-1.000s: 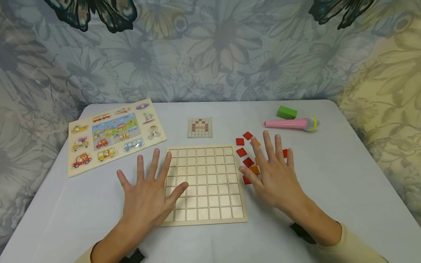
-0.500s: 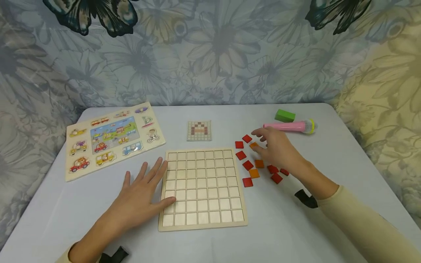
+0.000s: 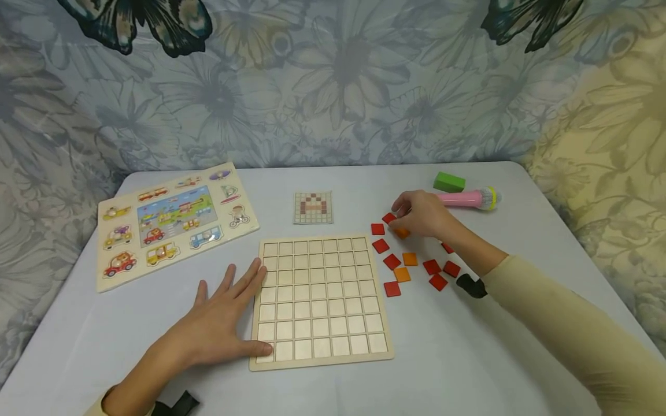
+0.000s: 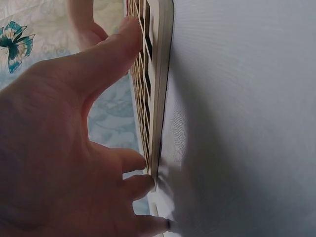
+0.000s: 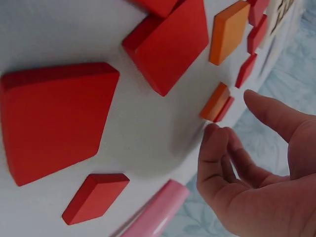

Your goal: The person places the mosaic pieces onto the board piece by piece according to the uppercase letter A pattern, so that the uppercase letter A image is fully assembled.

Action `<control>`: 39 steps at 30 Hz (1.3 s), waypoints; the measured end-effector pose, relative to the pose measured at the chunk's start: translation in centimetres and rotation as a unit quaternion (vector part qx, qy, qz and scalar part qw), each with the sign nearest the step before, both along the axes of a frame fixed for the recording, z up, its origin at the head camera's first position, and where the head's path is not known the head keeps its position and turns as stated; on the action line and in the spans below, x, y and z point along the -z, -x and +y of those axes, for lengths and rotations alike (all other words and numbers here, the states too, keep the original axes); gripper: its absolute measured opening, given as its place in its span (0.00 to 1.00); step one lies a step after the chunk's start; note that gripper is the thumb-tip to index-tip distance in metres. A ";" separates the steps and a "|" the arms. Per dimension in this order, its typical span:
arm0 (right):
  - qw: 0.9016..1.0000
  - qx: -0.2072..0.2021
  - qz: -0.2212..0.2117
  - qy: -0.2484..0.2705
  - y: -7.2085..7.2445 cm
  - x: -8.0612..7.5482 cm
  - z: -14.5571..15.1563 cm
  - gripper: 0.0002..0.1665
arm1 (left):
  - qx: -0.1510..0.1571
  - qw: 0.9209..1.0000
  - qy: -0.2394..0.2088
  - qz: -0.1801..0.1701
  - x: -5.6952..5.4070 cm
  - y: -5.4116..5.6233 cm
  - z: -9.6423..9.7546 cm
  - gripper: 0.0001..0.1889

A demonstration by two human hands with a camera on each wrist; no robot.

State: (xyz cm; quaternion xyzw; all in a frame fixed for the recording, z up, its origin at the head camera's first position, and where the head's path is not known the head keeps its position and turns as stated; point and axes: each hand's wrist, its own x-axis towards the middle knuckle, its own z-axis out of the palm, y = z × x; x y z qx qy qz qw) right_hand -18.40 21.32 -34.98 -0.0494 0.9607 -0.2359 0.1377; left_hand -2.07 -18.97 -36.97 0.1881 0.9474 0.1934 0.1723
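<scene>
A wooden grid board point(image 3: 321, 365) with square cells lies flat in the middle of the table. My left hand point(image 3: 215, 323) rests along its left side, fingers spread, thumb over the near left corner; the left wrist view shows the thumb point(image 4: 111, 57) across the rim. My right hand point(image 3: 424, 215) is over the far end of the loose tiles, fingers bent and thumb apart from them. Right by its fingertips are a red tile point(image 3: 388, 218) and an orange tile point(image 3: 401, 232). In the right wrist view that orange tile point(image 5: 216, 102) shows just past the fingers.
Several red and orange tiles, including a red tile point(image 3: 392, 289), lie right of the board. Behind it is a small pattern card point(image 3: 313, 219). A vehicle puzzle point(image 3: 177, 208) sits at left; a pink toy microphone point(image 3: 465, 199) and green block point(image 3: 449, 182) are at back right.
My right hand has gone from spread above the tiles to bent-fingered at the far tiles. The left hand has come down onto the board's left edge, its thumb sliding toward the near corner.
</scene>
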 end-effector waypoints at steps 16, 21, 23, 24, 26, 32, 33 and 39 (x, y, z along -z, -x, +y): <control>1.000 0.008 0.006 -0.008 0.9 0.6 -1.1 0.17 | 0.027 0.999 0.023 -0.033 -0.3 0.7 -0.3 0.80; 1.000 0.017 -0.002 0.005 0.9 0.5 -1.2 0.16 | 0.030 0.999 0.028 -0.028 -0.2 0.6 -0.3 0.80; 1.000 0.022 -0.003 0.017 0.8 0.3 -1.1 0.17 | 0.031 0.999 0.027 -0.030 -0.2 0.6 -0.3 0.80; 0.999 0.024 -0.003 0.022 0.8 0.3 -1.1 0.17 | 0.032 0.999 0.028 -0.031 -0.2 0.5 -0.3 0.80; 0.999 0.025 0.000 0.032 0.8 0.0 -1.0 0.17 | 0.033 0.999 0.028 -0.033 -0.4 0.5 -0.3 0.80; 0.997 0.041 -0.010 0.059 0.7 -0.4 -1.3 0.15 | 0.038 0.998 0.030 -0.031 -0.4 0.5 -0.3 0.80; 0.997 0.044 -0.013 0.063 0.7 -0.5 -1.3 0.15 | 0.038 0.998 0.030 -0.030 -0.4 0.6 -0.3 0.80; 0.994 0.050 -0.034 0.094 0.4 -1.0 -1.7 0.15 | 0.038 0.998 0.031 -0.025 -0.4 0.5 -0.3 0.80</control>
